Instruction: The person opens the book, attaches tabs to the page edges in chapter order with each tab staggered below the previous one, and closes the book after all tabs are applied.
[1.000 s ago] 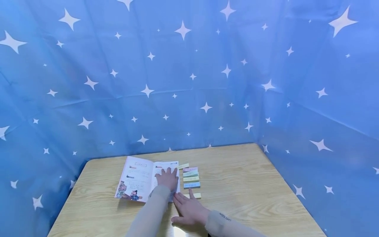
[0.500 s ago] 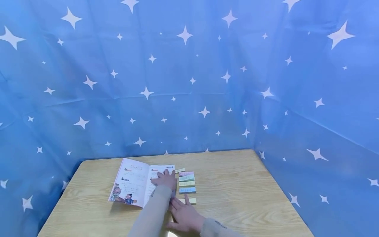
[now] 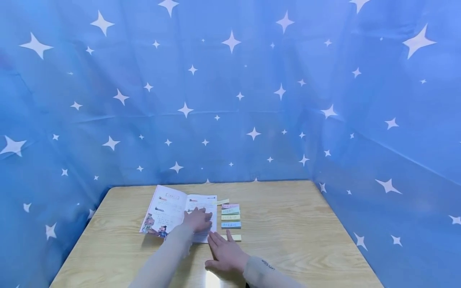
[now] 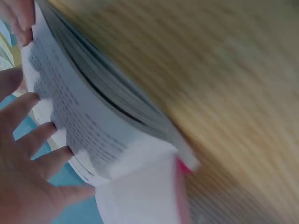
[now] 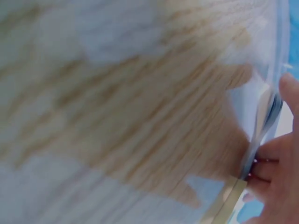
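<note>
An open book (image 3: 169, 208) with printed text and cartoon figures lies toward the left of the table. My left hand (image 3: 197, 220) rests spread on its right page (image 3: 201, 202); in the left wrist view the fingers (image 4: 46, 135) reach over the printed lines. At the book's lower right corner lies my right hand (image 3: 227, 253), fingers straight, fingertips right at the page edge. Beside the book runs a column of sticky notes: pink (image 3: 230, 206), green (image 3: 230, 211), yellow (image 3: 230, 218) and blue (image 3: 231, 225). A pale yellow strip (image 3: 235, 238) is partly hidden by my right hand.
Another pale yellow strip (image 3: 223, 201) sits at the book's upper right edge. The wooden table (image 3: 288, 232) ends at a blue star-patterned curtain (image 3: 223, 152) at the back and sides.
My left hand has slid left and a little nearer across the right page, away from its outer edge. The right hand stays by the lower corner. The head view has shifted slightly.
</note>
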`<state>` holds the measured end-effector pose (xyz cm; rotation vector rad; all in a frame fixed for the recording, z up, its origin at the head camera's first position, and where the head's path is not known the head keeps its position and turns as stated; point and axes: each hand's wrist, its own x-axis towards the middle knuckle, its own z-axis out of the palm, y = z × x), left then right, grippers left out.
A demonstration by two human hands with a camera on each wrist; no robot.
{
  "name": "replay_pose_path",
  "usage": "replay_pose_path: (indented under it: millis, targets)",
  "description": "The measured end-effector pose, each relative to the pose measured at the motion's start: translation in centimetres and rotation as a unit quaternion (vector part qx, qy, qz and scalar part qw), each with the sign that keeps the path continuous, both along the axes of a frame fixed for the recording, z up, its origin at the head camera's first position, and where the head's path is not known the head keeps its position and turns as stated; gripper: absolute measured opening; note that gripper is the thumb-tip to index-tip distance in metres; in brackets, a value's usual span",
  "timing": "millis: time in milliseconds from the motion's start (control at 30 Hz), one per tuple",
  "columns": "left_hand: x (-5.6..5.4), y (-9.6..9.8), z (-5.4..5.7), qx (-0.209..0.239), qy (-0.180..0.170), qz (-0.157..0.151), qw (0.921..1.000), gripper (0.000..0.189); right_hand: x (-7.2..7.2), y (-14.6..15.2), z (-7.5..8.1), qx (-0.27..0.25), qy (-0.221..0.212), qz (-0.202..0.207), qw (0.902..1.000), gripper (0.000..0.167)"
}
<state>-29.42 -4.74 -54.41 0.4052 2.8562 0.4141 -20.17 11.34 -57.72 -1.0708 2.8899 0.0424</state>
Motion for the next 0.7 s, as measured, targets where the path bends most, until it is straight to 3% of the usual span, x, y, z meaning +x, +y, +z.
replay_pose_path:
  millis: [100,333,533,700]
  targets:
    - [0.8,-0.6,0.2,-0.011,0.004,0.007,0.9999,0.046,-0.1,0.3,0.1,0.003,-0.006,-0.004,1.0,0.086]
    - [1.9,-2.0,-0.1,-0.046,0.011,0.066,0.9967,0.056,-0.2,0.2,0.7,-0.001,-0.017,-0.006,0.9998,0.085]
    - [2.3,-2.5,-0.5,-0.014,-0.028,0.085,0.9959,0.062,-0.1,-0.1,1.2,0.0,-0.018,-0.011,0.9998,0.084]
    - [2.5,-2.8,-0.7,0.002,-0.032,0.084,0.996,0.064,-0.2,-0.3,1.0,0.003,-0.012,-0.02,0.9997,0.083]
